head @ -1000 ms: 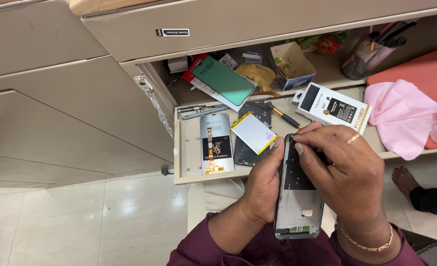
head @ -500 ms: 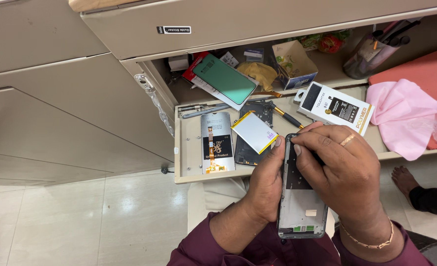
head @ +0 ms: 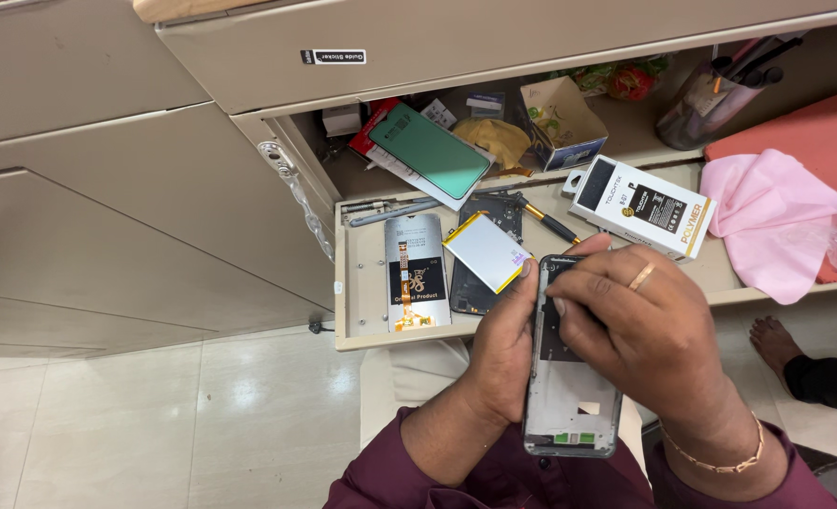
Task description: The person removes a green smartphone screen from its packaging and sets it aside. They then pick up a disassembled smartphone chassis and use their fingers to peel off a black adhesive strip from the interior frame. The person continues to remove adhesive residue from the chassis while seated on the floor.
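Between the 2 hands, 1 opened phone frame (head: 569, 396) stands lengthwise, inner side up. The left hand (head: 503, 344) clasps its left edge; the right hand (head: 654, 330), wearing 1 ring and 1 bracelet, curls over its upper part, fingertips pressed inside. Just beyond the hands on the pull-out surface (head: 357, 302) lie 1 white-and-yellow battery (head: 486, 251), 1 dark back cover (head: 480, 273) beneath it, 1 silver display panel (head: 416, 271) and 1 screwdriver (head: 546, 222). Beyond the right hand sits 1 white box (head: 640, 205); farther right, 1 pink cloth (head: 772, 221). Farther back rests 1 green-screened panel (head: 430, 151).
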